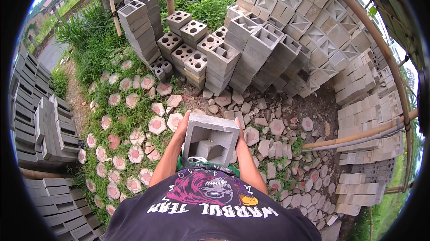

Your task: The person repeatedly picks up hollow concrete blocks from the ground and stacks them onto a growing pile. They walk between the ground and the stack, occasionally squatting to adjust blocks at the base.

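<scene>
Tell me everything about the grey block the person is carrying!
The grey block looks like rough concrete, square and hollow, with slanted inner walls running down to a smaller step inside. Its open face points up at the camera. The left hand and right hand grip opposite sides, holding it at the person's front, above the hexagonal pavers.

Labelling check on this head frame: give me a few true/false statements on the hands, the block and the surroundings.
1. Both hands grip one hollow grey block. True: left hand and right hand clamp its sides.
2. The block rests on the ground. False: it is held up at chest height.
3. Hexagonal pavers lie in the grass. True.
4. The block stacks ahead are red brick. False: they are grey concrete.
5. A bamboo pole lies at right. True.
</scene>
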`<state>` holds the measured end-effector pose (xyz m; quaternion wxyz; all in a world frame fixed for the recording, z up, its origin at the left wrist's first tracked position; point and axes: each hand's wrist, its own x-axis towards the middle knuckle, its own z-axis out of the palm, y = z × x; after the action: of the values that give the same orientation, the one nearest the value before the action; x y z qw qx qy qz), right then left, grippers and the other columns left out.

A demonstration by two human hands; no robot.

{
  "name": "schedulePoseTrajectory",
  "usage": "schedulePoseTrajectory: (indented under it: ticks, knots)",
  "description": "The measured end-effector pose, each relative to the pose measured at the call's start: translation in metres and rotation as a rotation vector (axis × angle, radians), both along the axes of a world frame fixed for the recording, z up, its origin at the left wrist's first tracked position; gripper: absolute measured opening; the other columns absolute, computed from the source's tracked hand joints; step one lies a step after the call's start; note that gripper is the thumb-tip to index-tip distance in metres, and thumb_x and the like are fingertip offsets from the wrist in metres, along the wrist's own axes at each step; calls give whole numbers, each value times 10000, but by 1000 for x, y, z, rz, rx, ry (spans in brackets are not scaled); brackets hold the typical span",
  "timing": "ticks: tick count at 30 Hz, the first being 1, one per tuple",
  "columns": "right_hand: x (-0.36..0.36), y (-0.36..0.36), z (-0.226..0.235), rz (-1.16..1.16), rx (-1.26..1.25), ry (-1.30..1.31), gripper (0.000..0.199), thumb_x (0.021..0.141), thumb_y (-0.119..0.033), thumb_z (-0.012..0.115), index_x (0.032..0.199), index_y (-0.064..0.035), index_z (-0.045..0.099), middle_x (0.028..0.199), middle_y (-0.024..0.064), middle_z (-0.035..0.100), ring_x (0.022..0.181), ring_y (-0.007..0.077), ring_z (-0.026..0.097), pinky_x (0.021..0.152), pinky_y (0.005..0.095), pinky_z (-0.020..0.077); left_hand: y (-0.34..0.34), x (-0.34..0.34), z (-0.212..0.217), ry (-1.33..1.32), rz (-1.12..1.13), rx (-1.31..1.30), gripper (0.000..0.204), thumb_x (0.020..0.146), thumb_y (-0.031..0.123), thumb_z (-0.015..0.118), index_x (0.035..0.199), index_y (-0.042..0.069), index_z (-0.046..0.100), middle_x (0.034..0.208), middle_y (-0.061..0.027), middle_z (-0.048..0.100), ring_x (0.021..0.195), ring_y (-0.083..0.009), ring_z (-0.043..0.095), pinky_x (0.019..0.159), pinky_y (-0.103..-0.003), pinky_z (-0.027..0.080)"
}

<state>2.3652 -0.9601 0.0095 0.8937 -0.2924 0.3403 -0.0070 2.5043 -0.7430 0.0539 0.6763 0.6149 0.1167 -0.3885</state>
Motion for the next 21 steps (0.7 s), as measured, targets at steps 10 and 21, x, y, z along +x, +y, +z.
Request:
schedulePoseTrajectory:
  ticks: [10, 21]
  knots:
    - [97, -8, -9, 13, -23, 177, 740, 839, -654, 510, 1232, -28, 546, 1189, 123, 594, 1047, 250, 566, 907, 370, 440, 4, 91, -29, 48, 71, -16, 638, 895, 570, 490, 1101, -16, 636, 1018, -108, 650, 884, -182, 597, 802, -321, 472]
    - [180, -30, -20, 90, -80, 251, 718, 851, -663, 484, 1220, -54, 576, 1199, 103, 607, 1061, 237, 571, 935, 358, 437, -7, 159, -80, 149, 192, -116, 555, 906, 521, 499, 1076, 6, 619, 960, -80, 634, 828, -174, 577, 743, -337, 478]
